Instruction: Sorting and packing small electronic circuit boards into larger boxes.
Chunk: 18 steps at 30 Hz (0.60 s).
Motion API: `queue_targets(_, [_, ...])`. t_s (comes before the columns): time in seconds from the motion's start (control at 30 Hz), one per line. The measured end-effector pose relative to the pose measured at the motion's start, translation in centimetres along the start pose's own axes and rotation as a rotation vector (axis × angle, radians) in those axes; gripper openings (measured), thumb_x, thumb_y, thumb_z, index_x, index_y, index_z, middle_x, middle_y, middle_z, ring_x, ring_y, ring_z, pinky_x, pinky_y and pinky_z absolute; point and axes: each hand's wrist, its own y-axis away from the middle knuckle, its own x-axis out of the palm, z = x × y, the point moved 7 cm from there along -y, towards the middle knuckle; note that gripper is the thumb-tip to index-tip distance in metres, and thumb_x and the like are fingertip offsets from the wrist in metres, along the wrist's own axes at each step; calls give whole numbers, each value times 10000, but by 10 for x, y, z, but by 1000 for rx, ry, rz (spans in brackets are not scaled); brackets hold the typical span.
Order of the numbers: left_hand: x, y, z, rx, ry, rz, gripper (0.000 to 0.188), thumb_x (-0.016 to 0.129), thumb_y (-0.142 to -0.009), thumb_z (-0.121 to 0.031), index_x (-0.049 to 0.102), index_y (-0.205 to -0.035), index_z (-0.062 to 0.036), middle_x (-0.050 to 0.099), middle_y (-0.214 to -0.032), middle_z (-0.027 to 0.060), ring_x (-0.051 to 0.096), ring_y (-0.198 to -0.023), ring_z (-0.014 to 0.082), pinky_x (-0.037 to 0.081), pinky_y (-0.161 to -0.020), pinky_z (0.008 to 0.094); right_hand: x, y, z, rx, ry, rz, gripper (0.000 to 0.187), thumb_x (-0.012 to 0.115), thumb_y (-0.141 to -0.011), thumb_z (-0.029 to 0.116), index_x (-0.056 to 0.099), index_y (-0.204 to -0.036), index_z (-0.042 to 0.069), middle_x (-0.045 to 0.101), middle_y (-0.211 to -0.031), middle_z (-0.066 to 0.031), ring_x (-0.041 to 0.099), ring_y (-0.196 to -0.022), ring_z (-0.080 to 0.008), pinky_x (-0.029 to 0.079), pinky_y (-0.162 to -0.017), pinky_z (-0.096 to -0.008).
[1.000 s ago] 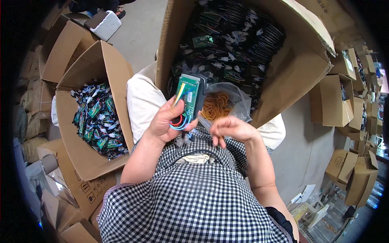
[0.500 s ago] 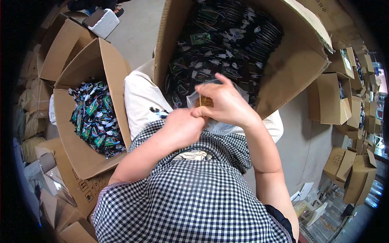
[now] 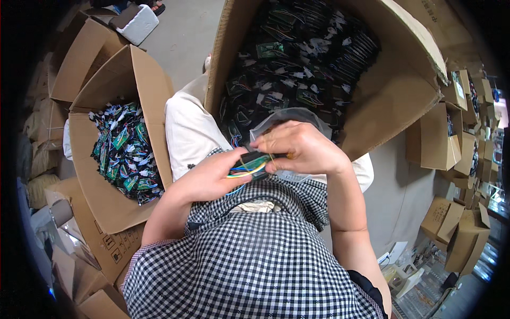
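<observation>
My left hand [image 3: 210, 178] is wrapped round a green circuit board [image 3: 257, 164] with blue, yellow and white wires, in front of my lap. My right hand [image 3: 313, 149] closes at the board's right end, its fingers pinching a thin yellowish rubber band [image 3: 271, 159] there. Whether the band goes fully round the board is hidden by my fingers. Behind my right hand, a clear plastic bag [image 3: 300, 115] lies in my lap; the hand covers most of its contents.
Ahead of me a large open carton [image 3: 393, 101] holds many black-wrapped boards with wires [image 3: 287, 69]. On my left, another open carton [image 3: 101, 196] contains loose green boards with wires [image 3: 125, 143]. More cartons [image 3: 427, 133] stand at right, and a white foam box [image 3: 141, 26] sits far left.
The rubber band, stretched upright on my right fingers before, is now down at the board. My left hand has turned, bringing the board and wires into sight. The right hand has lowered.
</observation>
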Motion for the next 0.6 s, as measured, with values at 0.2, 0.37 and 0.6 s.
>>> queue_targets(0.2, [-109, 121, 108, -219, 766, -882, 376, 631, -868, -251, 505, -1138, -22, 604, -935, 118, 592, -785, 224, 478, -771, 357, -42, 34, -107, 528, -607, -778, 391, 644, -857, 112, 550, -1221, 5, 673, -969, -132, 649, -818, -158, 523, -752, -272])
queue_targets(0.37, [-127, 182, 144, 4, 1582, -1752, 496, 528, -932, -320, 405, -1256, 35, 426, -1339, 230, 296, -1345, 342, 277, -1092, 463, -93, 17, -185, 617, 22, -734, 523, 683, -829, 207, 498, -1261, -24, 647, -1040, -181, 644, -907, -252, 526, -778, -348])
queue_targets(0.6, [-89, 119, 147, -176, 1299, -1226, 293, 482, -944, -179, 477, -1202, -40, 576, -1114, 91, 551, -934, 184, 454, -807, 319, -172, -54, -254, 684, 907, -828, 608, 667, -825, 256, 433, -1352, 64, 531, -1248, -206, 571, -1066, -350, 498, -842, -448])
